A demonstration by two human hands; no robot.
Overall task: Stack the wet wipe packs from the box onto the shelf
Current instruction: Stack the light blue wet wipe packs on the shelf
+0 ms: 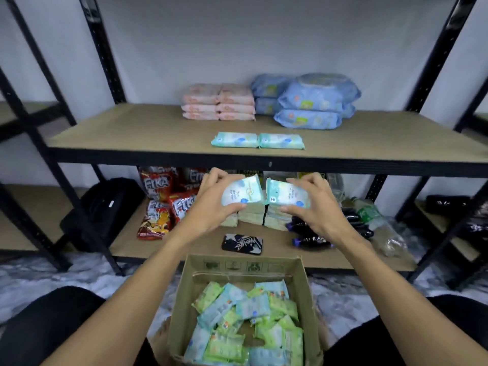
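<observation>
My left hand [211, 202] grips a teal wet wipe pack [241, 192] and my right hand [314, 204] grips a second teal pack [284, 195]. Both packs are held side by side in the air, just below the front edge of the wooden shelf [132, 133]. On that shelf two teal packs [257, 140] lie end to end near the front. Below my arms stands an open cardboard box [182, 294] with several teal and green wipe packs [248, 323] jumbled inside.
Pink wipe packs [219, 105] and large blue packs [311, 101] are stacked at the back of the shelf. On the lower shelf lie red snack bags [163, 199], a phone [242, 244], dark bottles [311, 240] and a black bag [103, 207]. Black uprights frame both sides.
</observation>
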